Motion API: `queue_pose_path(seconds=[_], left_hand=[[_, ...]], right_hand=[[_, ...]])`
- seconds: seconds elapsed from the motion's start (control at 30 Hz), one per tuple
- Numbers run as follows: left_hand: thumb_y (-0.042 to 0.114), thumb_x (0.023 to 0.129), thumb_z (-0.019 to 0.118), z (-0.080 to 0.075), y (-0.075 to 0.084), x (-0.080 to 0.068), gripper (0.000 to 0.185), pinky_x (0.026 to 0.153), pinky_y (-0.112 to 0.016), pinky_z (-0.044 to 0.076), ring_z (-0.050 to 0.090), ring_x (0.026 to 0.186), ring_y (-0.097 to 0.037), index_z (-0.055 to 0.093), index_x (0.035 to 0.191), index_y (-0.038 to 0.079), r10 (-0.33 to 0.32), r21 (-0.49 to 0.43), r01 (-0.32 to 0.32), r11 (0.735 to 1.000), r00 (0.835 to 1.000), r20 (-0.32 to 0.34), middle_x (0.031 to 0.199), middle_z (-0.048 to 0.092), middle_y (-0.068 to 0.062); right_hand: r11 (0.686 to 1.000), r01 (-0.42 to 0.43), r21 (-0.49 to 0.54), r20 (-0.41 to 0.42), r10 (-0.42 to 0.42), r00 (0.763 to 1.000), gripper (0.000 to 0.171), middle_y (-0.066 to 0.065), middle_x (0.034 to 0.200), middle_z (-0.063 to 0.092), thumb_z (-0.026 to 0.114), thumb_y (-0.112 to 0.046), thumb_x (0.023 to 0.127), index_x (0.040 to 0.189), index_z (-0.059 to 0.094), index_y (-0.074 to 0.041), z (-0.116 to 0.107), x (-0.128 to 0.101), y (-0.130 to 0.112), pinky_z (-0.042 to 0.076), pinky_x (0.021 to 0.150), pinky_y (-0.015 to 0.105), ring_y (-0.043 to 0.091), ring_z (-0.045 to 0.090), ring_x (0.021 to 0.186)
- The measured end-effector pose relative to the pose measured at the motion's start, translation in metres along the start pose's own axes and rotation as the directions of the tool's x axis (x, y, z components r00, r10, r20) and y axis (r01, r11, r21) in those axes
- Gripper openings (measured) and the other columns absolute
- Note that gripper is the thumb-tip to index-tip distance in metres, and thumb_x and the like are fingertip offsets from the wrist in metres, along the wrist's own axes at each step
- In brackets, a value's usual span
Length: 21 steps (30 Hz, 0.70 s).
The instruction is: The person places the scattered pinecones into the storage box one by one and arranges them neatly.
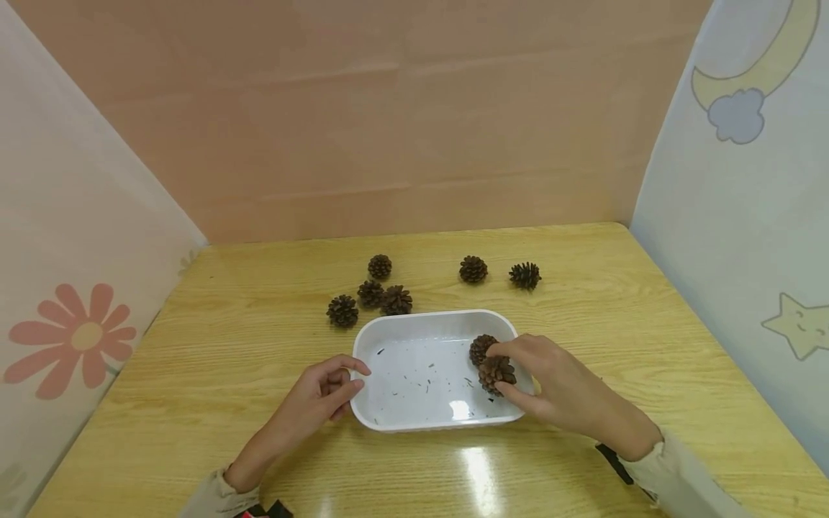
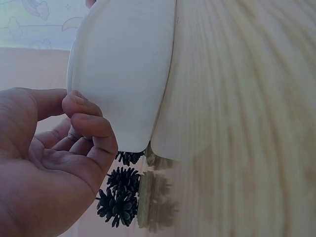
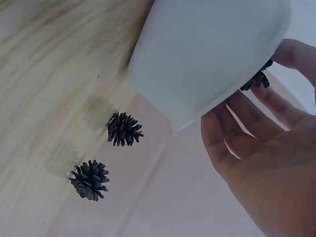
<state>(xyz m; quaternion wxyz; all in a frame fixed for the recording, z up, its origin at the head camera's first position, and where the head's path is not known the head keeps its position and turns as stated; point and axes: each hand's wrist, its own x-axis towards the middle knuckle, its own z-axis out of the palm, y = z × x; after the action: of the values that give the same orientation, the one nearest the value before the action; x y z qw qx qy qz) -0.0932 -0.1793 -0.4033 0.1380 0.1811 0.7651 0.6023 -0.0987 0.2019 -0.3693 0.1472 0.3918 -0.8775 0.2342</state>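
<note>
Our right hand (image 1: pixel 557 388) reaches over the right rim of the white tub (image 1: pixel 395 424) and its fingers (image 1: pixel 518 392) pinch a pine cone (image 1: pixel 496 374) inside, a second cone (image 1: pixel 482 348) touching it just behind; our left hand (image 1: pixel 320 396) rests against the tub's left wall, fingers (image 2: pixel 91 126) loosely curled and touching it; the tub sits mid-bench (image 1: pixel 194 403); six loose cones (image 1: pixel 382 295) lie on the bench beyond the tub
</note>
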Motion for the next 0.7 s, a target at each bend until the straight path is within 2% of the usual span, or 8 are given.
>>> queue_pose_path(seconds=[0.33, 0.7], left_hand=[[0.016, 0.103, 0.057, 0.001, 0.000, 0.000, 0.027, 0.043, -0.032, 0.043, 0.046, 0.051, -0.010, 0.060, 0.121, -0.004, -0.002, -0.009, 0.002, 1.000, 1.000, -0.005, 0.072, 0.052, -0.009], [0.016, 0.103, 0.058, 0.001, 0.002, 0.000, 0.027, 0.043, -0.031, 0.044, 0.048, 0.052, -0.009, 0.060, 0.121, -0.004, -0.006, -0.013, 0.006, 1.000, 1.000, -0.008, 0.072, 0.053, -0.008]], right_hand=[[0.996, -0.017, -0.092, 0.016, 0.018, 1.000, 0.045, -0.001, 0.109, 0.069, 0.080, -0.021, 0.075, 0.117, 0.066, -0.010, 0.010, -0.004, 0.003, 0.045, 0.096, 0.051, 0.025, 0.063, 0.104], [0.995, -0.061, -0.075, 0.032, 0.064, 0.997, 0.044, -0.001, 0.111, 0.066, 0.082, -0.026, 0.076, 0.114, 0.066, -0.013, 0.011, -0.005, 0.002, 0.043, 0.099, 0.052, 0.026, 0.058, 0.109]])
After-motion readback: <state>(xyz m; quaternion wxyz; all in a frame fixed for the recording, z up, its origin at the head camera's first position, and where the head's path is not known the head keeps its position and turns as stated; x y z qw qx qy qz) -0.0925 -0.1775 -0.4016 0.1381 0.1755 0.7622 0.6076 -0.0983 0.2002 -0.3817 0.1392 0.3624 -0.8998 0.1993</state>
